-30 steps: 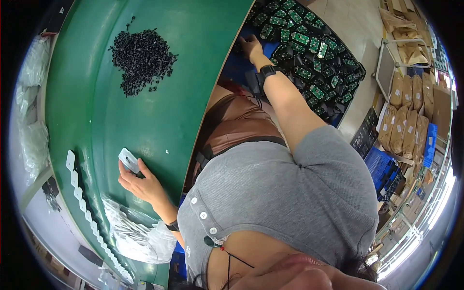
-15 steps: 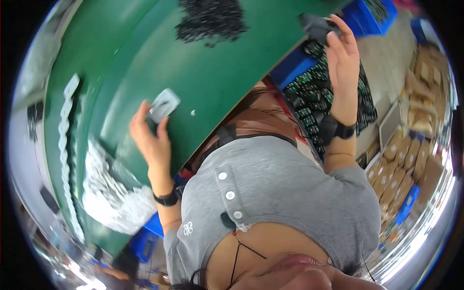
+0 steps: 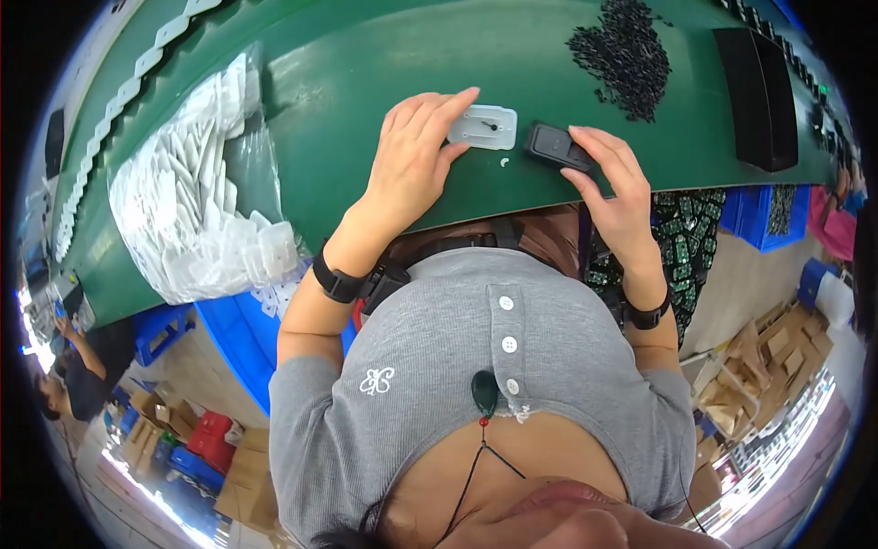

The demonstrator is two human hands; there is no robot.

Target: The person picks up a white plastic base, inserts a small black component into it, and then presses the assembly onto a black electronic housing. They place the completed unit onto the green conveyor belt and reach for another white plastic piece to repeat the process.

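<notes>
My left hand (image 3: 409, 151) has its thumb and fingers closed on the left end of a shallow white plastic tray-like piece (image 3: 501, 137), which rests on the green table (image 3: 343, 137). Inside it lies a small dark part (image 3: 491, 125). Just to the right, my right hand (image 3: 615, 188) grips a black rectangular plastic case (image 3: 552, 145) between thumb and fingers. A short gap separates the case from the white piece. On the table below that gap is a tiny white scrap (image 3: 504, 162).
A clear bag of white plastic pieces (image 3: 174, 201) lies at left, beyond it a row of white pieces (image 3: 126, 91). Small black parts (image 3: 631, 59) are heaped at far right, beside a tall black block (image 3: 754, 101). Circuit boards (image 3: 688, 229) and a blue crate (image 3: 766, 220) sit below the table edge.
The view has turned. My right hand has come in from the far right with a black object, now close to my left hand, which still holds the white piece.
</notes>
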